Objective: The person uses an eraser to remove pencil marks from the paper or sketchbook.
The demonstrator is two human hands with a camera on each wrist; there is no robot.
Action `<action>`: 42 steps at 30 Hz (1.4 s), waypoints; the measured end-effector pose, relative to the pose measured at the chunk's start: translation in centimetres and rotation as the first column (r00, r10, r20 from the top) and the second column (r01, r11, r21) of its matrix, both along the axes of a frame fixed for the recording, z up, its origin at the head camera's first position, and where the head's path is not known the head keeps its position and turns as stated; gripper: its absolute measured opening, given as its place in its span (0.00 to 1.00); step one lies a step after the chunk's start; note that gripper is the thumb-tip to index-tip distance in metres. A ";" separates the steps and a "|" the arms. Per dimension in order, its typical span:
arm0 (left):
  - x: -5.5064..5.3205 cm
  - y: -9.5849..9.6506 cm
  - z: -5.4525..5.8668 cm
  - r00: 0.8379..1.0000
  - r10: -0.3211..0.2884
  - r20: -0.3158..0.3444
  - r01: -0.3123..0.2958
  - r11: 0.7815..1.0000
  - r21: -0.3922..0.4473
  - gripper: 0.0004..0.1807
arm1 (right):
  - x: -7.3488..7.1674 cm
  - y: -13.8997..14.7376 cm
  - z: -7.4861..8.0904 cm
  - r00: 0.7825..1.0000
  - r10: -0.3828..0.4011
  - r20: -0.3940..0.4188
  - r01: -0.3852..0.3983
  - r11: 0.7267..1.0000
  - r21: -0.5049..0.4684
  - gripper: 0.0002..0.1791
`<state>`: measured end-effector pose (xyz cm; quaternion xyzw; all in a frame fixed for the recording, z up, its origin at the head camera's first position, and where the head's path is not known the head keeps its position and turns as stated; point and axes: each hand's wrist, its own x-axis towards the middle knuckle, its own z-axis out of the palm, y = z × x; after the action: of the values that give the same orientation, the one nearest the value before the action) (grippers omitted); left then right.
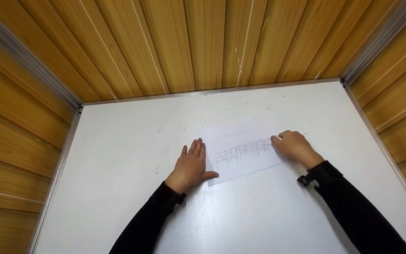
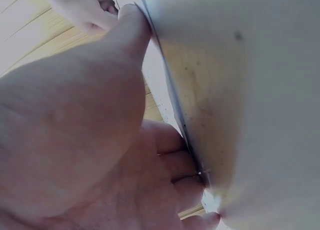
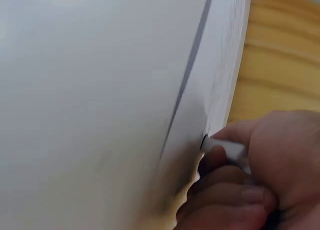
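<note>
A sheet of white paper (image 1: 245, 167) lies on the white table, with a curved pencil grid (image 1: 241, 151) drawn across it. At the paper's left edge my left hand (image 1: 190, 167) lies flat, fingers straight and thumb out over the lower left corner. My right hand (image 1: 296, 146) is at the right end of the grid. In the right wrist view, its thumb and curled fingers pinch a small white eraser (image 3: 227, 149) with a dark end against the paper. The right hand covers part of the paper's right edge.
The white tabletop (image 1: 125, 141) carries small dark specks and smudges around the paper. Wood-patterned panels (image 1: 203, 46) wall it in at the back and both sides, with metal strips (image 1: 210, 92) along the edges.
</note>
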<state>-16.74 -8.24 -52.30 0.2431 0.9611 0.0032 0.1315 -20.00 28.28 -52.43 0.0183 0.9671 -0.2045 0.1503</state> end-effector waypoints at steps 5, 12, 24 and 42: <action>-0.1 -0.3 -0.3 1.000 0.012 0.010 -0.012 1.000 0.016 0.69 | -0.1 -0.8 0.3 0.999 0.015 -0.047 -0.014 1.000 0.025 0.34; -0.3 -0.1 -0.4 1.000 -0.005 0.030 0.004 0.999 0.044 0.68 | 0.7 -6.3 0.9 0.995 0.064 -0.080 -0.068 0.997 -0.048 0.25; -0.5 0.7 0.0 0.999 -0.023 0.026 0.021 0.997 0.068 0.69 | 1.1 -18.2 -0.2 0.937 0.297 -0.184 -0.293 0.955 0.051 0.23; -0.2 0.1 -0.1 1.000 0.007 0.015 -0.007 1.000 -0.015 0.69 | 0.3 -2.6 0.4 0.990 0.036 -0.137 -0.032 0.999 0.029 0.27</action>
<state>-16.94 -8.10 -52.38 0.2388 0.9608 -0.0015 0.1406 -19.73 25.72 -52.02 -0.0104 0.9780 -0.1897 0.0865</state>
